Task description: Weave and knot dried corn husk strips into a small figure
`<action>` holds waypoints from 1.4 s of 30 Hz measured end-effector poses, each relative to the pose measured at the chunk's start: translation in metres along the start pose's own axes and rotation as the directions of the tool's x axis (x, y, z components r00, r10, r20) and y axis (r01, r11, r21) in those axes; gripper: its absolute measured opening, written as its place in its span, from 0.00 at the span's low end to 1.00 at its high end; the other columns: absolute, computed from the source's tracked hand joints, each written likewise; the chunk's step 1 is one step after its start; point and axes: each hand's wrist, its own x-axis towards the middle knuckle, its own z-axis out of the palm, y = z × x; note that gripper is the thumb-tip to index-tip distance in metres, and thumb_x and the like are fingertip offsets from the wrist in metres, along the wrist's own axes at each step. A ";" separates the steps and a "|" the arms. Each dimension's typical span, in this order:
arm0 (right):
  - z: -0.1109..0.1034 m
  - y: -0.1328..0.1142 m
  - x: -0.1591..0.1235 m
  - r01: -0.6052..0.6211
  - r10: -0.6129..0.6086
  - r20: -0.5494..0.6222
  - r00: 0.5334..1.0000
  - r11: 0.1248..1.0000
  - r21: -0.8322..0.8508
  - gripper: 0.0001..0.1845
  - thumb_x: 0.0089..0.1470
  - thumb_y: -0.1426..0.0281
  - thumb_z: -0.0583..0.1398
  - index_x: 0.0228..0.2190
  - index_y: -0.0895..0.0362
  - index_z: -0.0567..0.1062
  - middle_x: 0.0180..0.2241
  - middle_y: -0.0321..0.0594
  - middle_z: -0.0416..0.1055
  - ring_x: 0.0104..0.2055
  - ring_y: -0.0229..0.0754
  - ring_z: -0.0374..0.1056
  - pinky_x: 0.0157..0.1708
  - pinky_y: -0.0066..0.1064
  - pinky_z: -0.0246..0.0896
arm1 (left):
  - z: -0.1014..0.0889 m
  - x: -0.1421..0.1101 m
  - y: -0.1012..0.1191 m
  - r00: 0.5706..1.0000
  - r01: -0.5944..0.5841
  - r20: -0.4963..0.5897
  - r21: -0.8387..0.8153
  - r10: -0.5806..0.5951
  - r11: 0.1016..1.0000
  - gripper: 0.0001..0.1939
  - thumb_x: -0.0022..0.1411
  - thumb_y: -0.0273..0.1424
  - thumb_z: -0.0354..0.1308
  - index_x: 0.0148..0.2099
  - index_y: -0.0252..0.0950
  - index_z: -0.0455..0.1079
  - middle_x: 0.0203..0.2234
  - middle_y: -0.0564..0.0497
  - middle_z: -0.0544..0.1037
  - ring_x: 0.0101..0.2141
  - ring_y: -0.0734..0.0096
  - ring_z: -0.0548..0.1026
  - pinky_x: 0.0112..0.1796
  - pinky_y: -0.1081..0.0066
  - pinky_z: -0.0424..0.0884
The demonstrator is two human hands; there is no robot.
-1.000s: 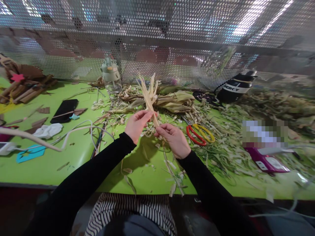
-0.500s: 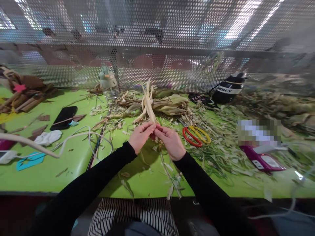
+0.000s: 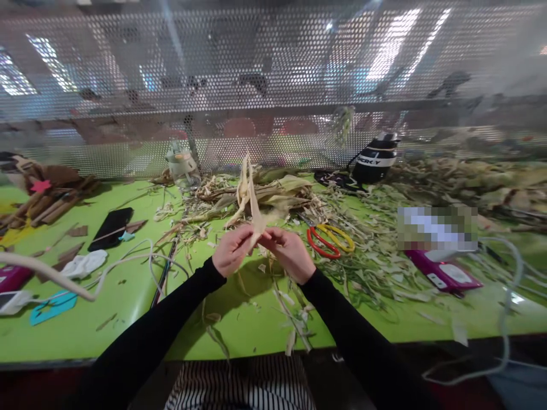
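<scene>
Pale dried corn husk (image 3: pixel 255 210) stands up from between my two hands above the green table (image 3: pixel 239 336). My left hand (image 3: pixel 233 250) is closed on its lower end. My right hand (image 3: pixel 290 253) pinches the same end from the other side, fingertips close to the left ones. Behind the hands lies a heap of dry and greenish husks (image 3: pixel 286 193). Scissors with one red and one yellow handle (image 3: pixel 329 242) rest just beyond my right hand, their blades partly hidden by scraps.
Husk shreds (image 3: pixel 376 273) cover the right side. A black bottle (image 3: pixel 376 159) and a clear bottle (image 3: pixel 183 168) stand near the perforated screen (image 3: pixel 273 131). To the left lie a phone (image 3: pixel 111 228), white cable (image 3: pixel 47 267) and bark-like rolls (image 3: pixel 55 208); a magenta packet (image 3: pixel 444 270) is at right.
My hands have moved slightly apart at the husk's base, and the husk now shows spread wider between them. The whole view has shifted a little.
</scene>
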 end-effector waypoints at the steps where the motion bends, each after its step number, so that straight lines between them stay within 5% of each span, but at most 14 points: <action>1: -0.001 0.000 0.001 0.006 -0.006 0.010 1.000 1.000 -0.006 0.15 0.48 0.56 0.61 0.29 0.56 0.76 0.27 0.36 0.75 0.32 0.42 0.70 0.35 0.32 0.64 | -0.001 0.000 -0.001 1.000 -0.002 0.010 -0.018 0.002 1.000 0.15 0.57 0.42 0.56 0.37 0.37 0.76 0.29 0.49 0.74 0.26 0.74 0.67 0.28 0.75 0.64; 6: -0.007 0.001 0.003 -0.006 0.010 0.037 0.999 0.994 -0.108 0.16 0.52 0.57 0.58 0.28 0.58 0.74 0.26 0.37 0.73 0.28 0.40 0.67 0.31 0.30 0.61 | 0.002 -0.001 0.001 0.998 0.011 0.065 -0.223 0.004 0.975 0.16 0.58 0.43 0.55 0.38 0.36 0.73 0.34 0.46 0.76 0.30 0.72 0.71 0.32 0.73 0.68; 9: -0.010 -0.006 0.001 0.027 -0.032 -0.034 0.999 0.988 -0.155 0.13 0.52 0.61 0.59 0.35 0.58 0.73 0.33 0.41 0.73 0.32 0.41 0.68 0.34 0.32 0.63 | 0.006 0.002 -0.001 0.985 0.169 0.037 -0.309 -0.166 0.936 0.16 0.55 0.43 0.59 0.36 0.34 0.72 0.29 0.49 0.75 0.26 0.75 0.71 0.29 0.75 0.68; 13: -0.014 -0.015 -0.001 0.106 -0.107 0.008 0.994 0.969 -0.222 0.19 0.51 0.64 0.59 0.45 0.57 0.71 0.44 0.45 0.70 0.42 0.43 0.67 0.40 0.35 0.63 | 0.009 0.005 -0.010 0.910 0.386 0.033 -0.429 -0.413 0.817 0.16 0.49 0.40 0.65 0.32 0.31 0.70 0.22 0.52 0.74 0.22 0.80 0.69 0.26 0.78 0.68; 16: -0.016 -0.010 0.003 0.036 -0.028 0.043 0.999 0.980 -0.194 0.18 0.52 0.63 0.58 0.43 0.58 0.72 0.41 0.44 0.72 0.39 0.42 0.68 0.38 0.34 0.64 | 0.013 0.003 -0.015 0.868 0.473 0.098 -0.467 -0.487 0.748 0.13 0.49 0.36 0.66 0.30 0.29 0.70 0.21 0.50 0.74 0.21 0.80 0.70 0.26 0.78 0.69; 21: -0.013 0.004 0.011 -0.075 0.077 0.016 0.997 0.989 -0.127 0.17 0.57 0.59 0.52 0.33 0.58 0.74 0.28 0.38 0.73 0.29 0.38 0.69 0.30 0.29 0.64 | 0.016 0.001 -0.008 0.839 0.495 0.065 -0.504 -0.540 0.708 0.08 0.54 0.32 0.62 0.33 0.31 0.73 0.27 0.48 0.77 0.25 0.78 0.74 0.26 0.80 0.70; 25: -0.026 -0.003 0.010 -0.059 0.043 -0.062 0.997 0.960 -0.275 0.17 0.56 0.59 0.53 0.37 0.58 0.73 0.31 0.39 0.75 0.31 0.39 0.69 0.31 0.30 0.64 | 0.012 0.003 -0.005 0.865 0.429 0.002 -0.522 -0.503 0.737 0.09 0.52 0.34 0.64 0.33 0.33 0.74 0.31 0.50 0.76 0.23 0.83 0.71 0.18 0.84 0.60; 27: -0.049 -0.009 0.009 -0.114 0.039 -0.151 0.988 0.844 -0.524 0.16 0.57 0.61 0.53 0.40 0.58 0.72 0.37 0.43 0.75 0.35 0.41 0.70 0.36 0.31 0.64 | 0.009 0.003 -0.006 0.872 0.419 -0.003 -0.515 -0.490 0.748 0.11 0.50 0.35 0.64 0.33 0.33 0.74 0.26 0.53 0.74 0.19 0.87 0.65 0.16 0.84 0.54; 29: -0.079 -0.012 0.007 -0.253 0.153 -0.202 0.967 0.513 -0.820 0.16 0.57 0.63 0.53 0.43 0.57 0.71 0.43 0.46 0.73 0.41 0.45 0.70 0.41 0.33 0.62 | 0.007 0.003 -0.009 0.870 0.424 -0.009 -0.497 -0.493 0.757 0.11 0.49 0.36 0.65 0.33 0.33 0.75 0.20 0.56 0.69 0.18 0.87 0.61 0.16 0.84 0.52; 32: -0.121 -0.011 0.003 -0.337 0.320 -0.233 0.918 0.322 -0.885 0.12 0.49 0.67 0.60 0.34 0.62 0.75 0.34 0.55 0.75 0.37 0.54 0.71 0.35 0.38 0.61 | 0.007 0.003 -0.011 0.871 0.426 -0.015 -0.475 -0.491 0.770 0.11 0.50 0.35 0.64 0.33 0.32 0.76 0.21 0.54 0.69 0.21 0.84 0.63 0.21 0.82 0.57; 36: -0.143 -0.004 0.000 -0.293 0.454 -0.161 0.876 0.237 -0.926 0.13 0.49 0.62 0.61 0.29 0.60 0.75 0.30 0.50 0.76 0.33 0.51 0.71 0.30 0.34 0.59 | 0.007 0.004 -0.006 0.878 0.400 -0.027 -0.508 -0.477 0.763 0.08 0.51 0.33 0.63 0.31 0.32 0.76 0.26 0.51 0.73 0.25 0.81 0.66 0.25 0.81 0.61; 42: -0.131 0.009 0.015 -0.257 0.524 -0.144 0.839 0.149 -0.955 0.22 0.48 0.58 0.61 0.38 0.64 0.73 0.38 0.53 0.74 0.38 0.49 0.70 0.33 0.32 0.60 | 0.007 0.004 -0.002 0.882 0.392 -0.016 -0.529 -0.471 0.753 0.08 0.50 0.33 0.63 0.30 0.32 0.76 0.26 0.51 0.73 0.25 0.81 0.66 0.26 0.80 0.60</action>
